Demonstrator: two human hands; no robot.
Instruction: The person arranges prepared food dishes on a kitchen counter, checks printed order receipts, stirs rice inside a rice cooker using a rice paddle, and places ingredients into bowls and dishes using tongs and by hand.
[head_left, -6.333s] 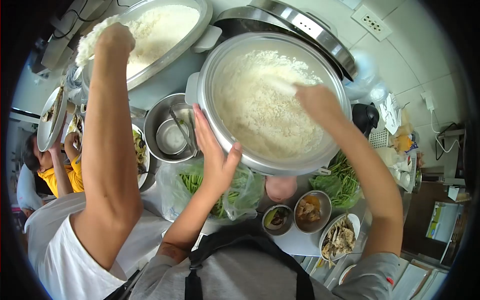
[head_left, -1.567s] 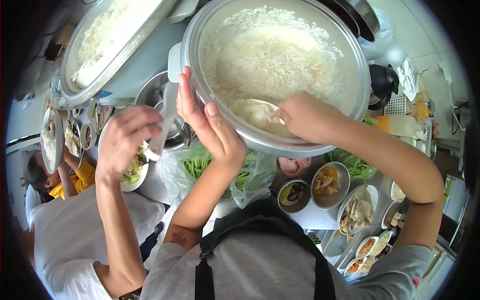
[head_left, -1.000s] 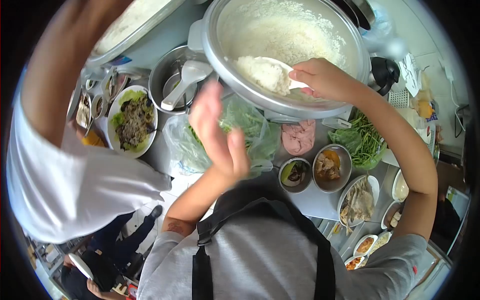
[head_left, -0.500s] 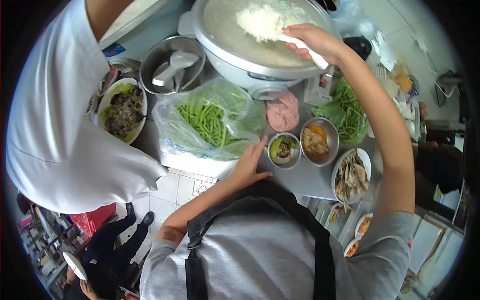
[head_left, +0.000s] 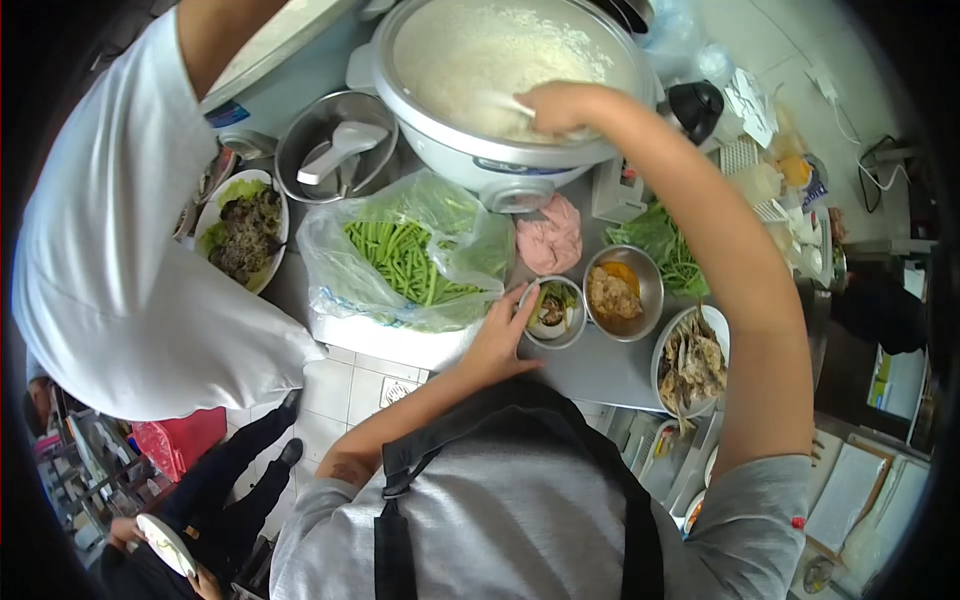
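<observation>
In the head view my right hand [head_left: 568, 108] is closed around the handle of a white rice paddle [head_left: 512, 104], blurred by motion, its blade down at the rice [head_left: 450, 70] in a large rice cooker [head_left: 440, 125]. My left hand [head_left: 497, 340] lies at the counter's edge with its fingers apart. Its fingertips are at the left rim of a small metal bowl [head_left: 555, 343] of green and dark food; whether they press on it I cannot tell. Just left of that hand sits a clear plastic bag [head_left: 325, 245] of cut green beans [head_left: 400, 260].
A pink cloth [head_left: 550, 238], a metal bowl of orange-brown food [head_left: 615, 290], leafy greens [head_left: 680, 250] and a plate of dried fish [head_left: 695, 360] are on the right. Leftward are a steel pot [head_left: 290, 150], a salad plate [head_left: 245, 235] and a co-worker's white sleeve [head_left: 110, 250]. Another person holds a plate [head_left: 165, 545].
My right hand has moved left and down, and the rice-laden paddle has gone from above the cooker into the rice. My left hand has come closer to the small bowl.
</observation>
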